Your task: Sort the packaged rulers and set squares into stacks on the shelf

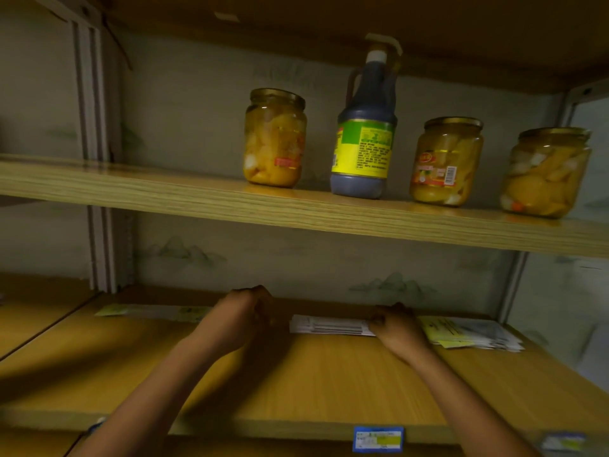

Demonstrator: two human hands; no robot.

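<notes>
Gripping ruler pack (329,325) w/ right hand (397,328); left hand (242,316) curled.

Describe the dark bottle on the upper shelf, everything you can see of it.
The dark bottle stands upright on the upper shelf, between two jars of yellow fruit and touching neither. It looks like plastic holding a near-black liquid, with a side handle at the neck, a white collar and a pale pump-style top. A yellow and green label with small print wraps its body.
</notes>
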